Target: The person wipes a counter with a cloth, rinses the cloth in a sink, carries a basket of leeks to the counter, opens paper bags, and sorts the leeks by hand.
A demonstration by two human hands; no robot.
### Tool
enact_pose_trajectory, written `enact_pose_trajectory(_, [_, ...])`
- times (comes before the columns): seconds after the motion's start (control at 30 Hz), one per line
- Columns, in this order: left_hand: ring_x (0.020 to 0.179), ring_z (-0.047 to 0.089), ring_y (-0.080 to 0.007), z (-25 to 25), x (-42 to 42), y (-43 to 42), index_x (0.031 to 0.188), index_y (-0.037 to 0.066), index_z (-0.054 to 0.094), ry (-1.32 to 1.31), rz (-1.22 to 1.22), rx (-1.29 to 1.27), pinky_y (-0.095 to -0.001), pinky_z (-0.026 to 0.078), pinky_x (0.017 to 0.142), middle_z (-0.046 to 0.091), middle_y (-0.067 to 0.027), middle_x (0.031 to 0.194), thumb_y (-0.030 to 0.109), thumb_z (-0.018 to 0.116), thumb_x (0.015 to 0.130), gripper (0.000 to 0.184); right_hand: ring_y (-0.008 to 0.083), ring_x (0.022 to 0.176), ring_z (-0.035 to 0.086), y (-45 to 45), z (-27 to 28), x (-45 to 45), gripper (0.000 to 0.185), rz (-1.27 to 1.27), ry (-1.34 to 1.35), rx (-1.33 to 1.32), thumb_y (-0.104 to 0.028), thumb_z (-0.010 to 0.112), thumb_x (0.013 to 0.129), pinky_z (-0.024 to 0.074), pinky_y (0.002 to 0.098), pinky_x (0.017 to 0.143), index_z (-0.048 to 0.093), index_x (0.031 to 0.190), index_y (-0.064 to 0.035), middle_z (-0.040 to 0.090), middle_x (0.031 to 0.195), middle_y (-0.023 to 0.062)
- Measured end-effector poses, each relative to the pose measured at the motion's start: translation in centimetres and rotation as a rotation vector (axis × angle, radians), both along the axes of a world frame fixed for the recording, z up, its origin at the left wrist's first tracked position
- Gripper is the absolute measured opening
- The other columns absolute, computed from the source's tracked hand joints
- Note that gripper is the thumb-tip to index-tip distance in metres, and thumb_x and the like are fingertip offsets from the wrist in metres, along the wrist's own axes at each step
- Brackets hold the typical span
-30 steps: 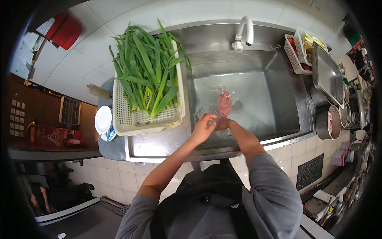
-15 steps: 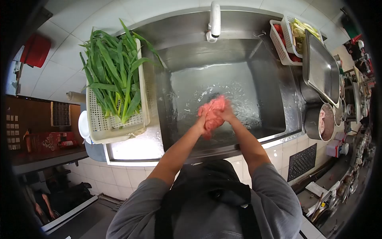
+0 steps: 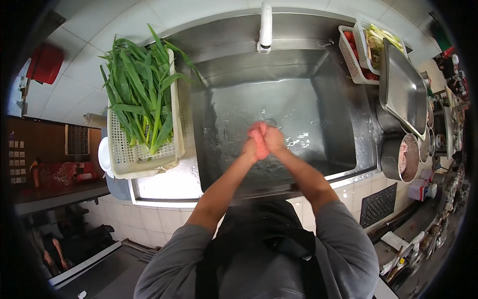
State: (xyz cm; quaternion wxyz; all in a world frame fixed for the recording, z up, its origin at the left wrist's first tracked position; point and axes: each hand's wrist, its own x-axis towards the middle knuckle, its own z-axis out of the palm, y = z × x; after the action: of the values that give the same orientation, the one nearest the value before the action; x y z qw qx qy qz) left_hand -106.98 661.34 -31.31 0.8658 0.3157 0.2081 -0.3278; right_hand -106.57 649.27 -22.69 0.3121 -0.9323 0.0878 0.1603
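Note:
A wet pink cloth (image 3: pixel 258 137) is bunched up small between my two hands, over the sink. My left hand (image 3: pixel 250 148) is closed round its lower left side. From the right, my right hand (image 3: pixel 274 139) grips it with the fingers wrapped over. Beneath them, shallow rippling water lies on the floor of the steel sink (image 3: pixel 338 119). The finer folds of the cloth are hidden inside my fingers.
A white faucet (image 3: pixel 265 30) overhangs the sink's back edge. To the left, a white perforated basket (image 3: pixel 144 167) holds long green leaves (image 3: pixel 142 89). Baskets of vegetables (image 3: pixel 356 65), a steel tray (image 3: pixel 406 89) and a pot with meat (image 3: pixel 393 157) stand right.
The cloth was loose and spread between my hands; now it is squeezed into a tight bundle. My hands have come closer together, and the water splashes less.

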Motion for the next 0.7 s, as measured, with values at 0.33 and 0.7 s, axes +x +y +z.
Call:
enact_pose_trajectory(0.33, [0.129, 0.036, -0.0374, 3.4, -1.3, 4.4, 0.131, 0.010, 0.047, -0.645, -1.017, 1.605, -0.0483, 0.036, 0.102, 0.037, -0.0139, 0.142, 0.038, 0.050, 0.091, 0.049, 0.0390, 0.139, 0.016, -1.5, -8.5, -1.6, 0.097, 0.204, -0.025, -0.436, -0.044, 0.071, 0.075, 0.0256, 0.0596, 0.106, 0.015, 0.149, -0.0174, 0.011, 0.155, 0.0126])
enact_pose_trajectory(0.7, [0.126, 0.043, -0.0329, 6.4, 0.9, 4.8, 0.134, 0.015, 0.047, 0.265, -0.680, 0.321, -0.0672, 0.025, 0.103, 0.042, -0.0134, 0.139, 0.054, 0.048, 0.091, 0.058, 0.0201, 0.079, 0.065, -0.7, 1.2, -1.4, 0.022, 0.156, 0.477, 0.443, -0.007, 0.064, 0.073, 0.0534, 0.0320, 0.072, 0.067, 0.094, -0.0018, 0.067, 0.087, 0.0077])
